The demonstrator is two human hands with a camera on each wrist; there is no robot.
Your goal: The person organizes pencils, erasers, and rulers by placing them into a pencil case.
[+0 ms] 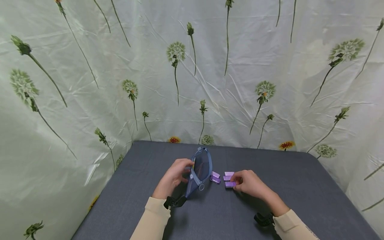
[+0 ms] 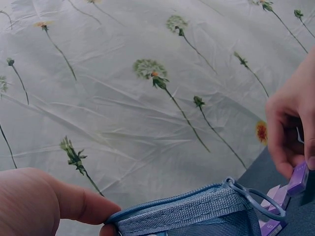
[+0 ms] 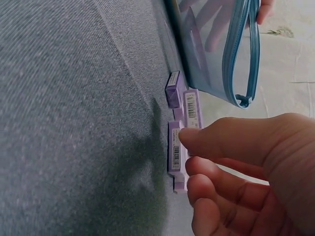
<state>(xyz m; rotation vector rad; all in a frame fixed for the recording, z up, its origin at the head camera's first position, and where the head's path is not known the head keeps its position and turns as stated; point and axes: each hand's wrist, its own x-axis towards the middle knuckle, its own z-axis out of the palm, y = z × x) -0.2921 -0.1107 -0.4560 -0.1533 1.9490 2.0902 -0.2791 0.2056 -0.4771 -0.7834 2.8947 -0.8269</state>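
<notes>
My left hand (image 1: 174, 175) pinches the edge of a blue see-through zip pouch (image 1: 191, 187), thumb and finger at its rim in the left wrist view. The pouch stands tilted with its zipped mouth open; a ring pull (image 2: 261, 201) hangs from one end. To the right of it, my right hand (image 1: 250, 182) pinches a small purple box (image 1: 229, 184) between thumb and fingers, at or just above the table. Barcode labels show on the boxes (image 3: 191, 108) in the right wrist view. What lies inside the pouch is hard to make out.
More small purple boxes (image 1: 228, 174) lie just behind the held one, and others (image 1: 215, 177) sit beside the pouch. A dark grey cloth covers the table (image 1: 210, 220). Behind and at the sides hangs a pale curtain (image 1: 150, 66) printed with dandelions.
</notes>
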